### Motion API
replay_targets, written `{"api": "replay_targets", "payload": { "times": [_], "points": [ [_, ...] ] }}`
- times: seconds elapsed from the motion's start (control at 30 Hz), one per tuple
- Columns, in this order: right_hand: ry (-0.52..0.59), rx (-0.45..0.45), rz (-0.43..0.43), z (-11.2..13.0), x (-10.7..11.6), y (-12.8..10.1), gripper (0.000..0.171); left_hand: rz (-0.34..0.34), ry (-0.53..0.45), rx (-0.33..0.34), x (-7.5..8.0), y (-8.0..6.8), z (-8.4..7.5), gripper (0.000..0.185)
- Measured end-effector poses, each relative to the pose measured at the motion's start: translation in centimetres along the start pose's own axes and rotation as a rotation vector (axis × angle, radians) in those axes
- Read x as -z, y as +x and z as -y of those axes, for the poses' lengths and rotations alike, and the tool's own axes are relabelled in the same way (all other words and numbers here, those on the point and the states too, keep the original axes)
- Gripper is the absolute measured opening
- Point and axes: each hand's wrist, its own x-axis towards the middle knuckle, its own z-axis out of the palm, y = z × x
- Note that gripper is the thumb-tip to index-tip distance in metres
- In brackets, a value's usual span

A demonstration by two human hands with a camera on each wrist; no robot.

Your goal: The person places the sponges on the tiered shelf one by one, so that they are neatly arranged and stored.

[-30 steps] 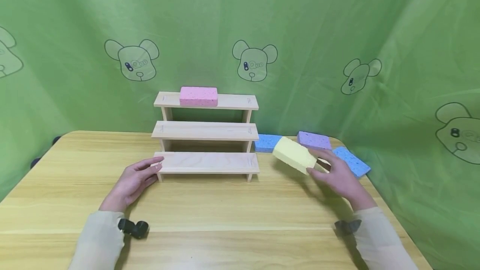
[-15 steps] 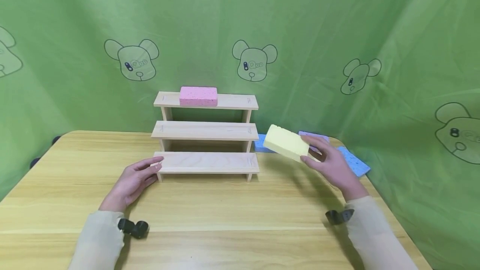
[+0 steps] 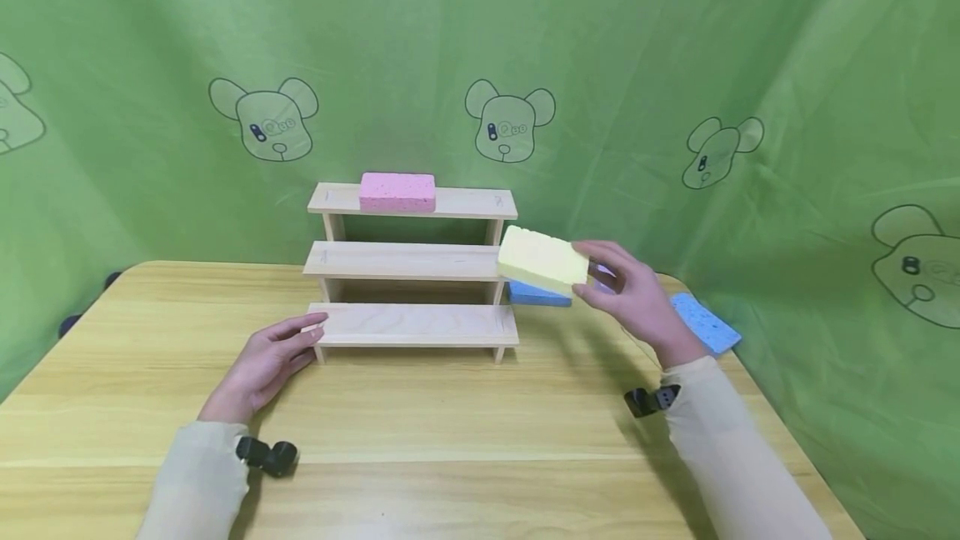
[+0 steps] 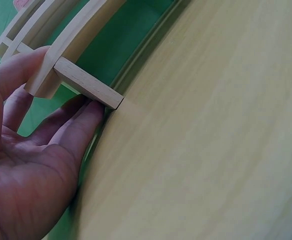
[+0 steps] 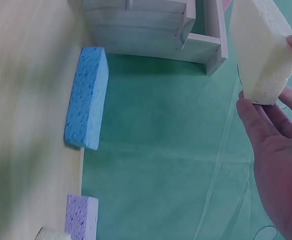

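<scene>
— What does the right hand [image 3: 637, 307] hold?

— It grasps a yellow sponge [image 3: 542, 260] at its right end, the thumb on one face and the fingers [image 5: 266, 120] curled under the other. The sponge is in the air, a little tilted, and its far end is just beside the right end of the middle step of the wooden step shelf [image 3: 411, 265]. I cannot tell if it touches the wood.

— And the left hand [image 3: 262, 365]?

— It is relaxed, with straight fingers [image 4: 73, 127]. It lies on the table [image 3: 450, 432] and touches the left front leg of the shelf; the thumb rests against the end of the lowest board. It grips nothing.

— What else is there near the yellow one?

— Under it, on the table, lies a blue sponge [image 3: 536, 293], close to the right side of the shelf. A second blue sponge [image 3: 703, 322] lies near the table's right edge. A purple sponge [image 5: 81, 216] is behind the hand, mostly hidden from the head view. A pink sponge [image 3: 397, 192] sits on the top step. Behind all hangs a green cloth [image 3: 675, 65] with printed bear heads.
</scene>
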Motion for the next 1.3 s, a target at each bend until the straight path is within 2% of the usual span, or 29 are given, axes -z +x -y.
{"api": "replay_targets", "payload": {
  "times": [0.27, 0.8, 1.03, 1.3],
  "points": [
    [0.076, 0.067, -0.002, 0.2, -0.4, 1.6, 0.050, -0.004, 0.008, 0.008, 0.0, 0.0, -0.1, 0.048],
    [0.132, 0.069, -0.004, 0.3, -1.1, 4.3, 0.050, -0.003, -0.002, 0.017, 0.0, 0.0, -0.1, 0.048],
    [0.233, 0.108, -0.018, -1.1, -1.4, 5.7, 0.051, 0.005, -0.002, 0.013, 0.1, -0.1, -0.2, 0.048],
    [0.251, 0.111, -0.039, -1.9, -1.9, 6.8, 0.052, -0.003, -0.021, 0.019, 0.0, 0.0, -0.1, 0.049]
  ]
}}
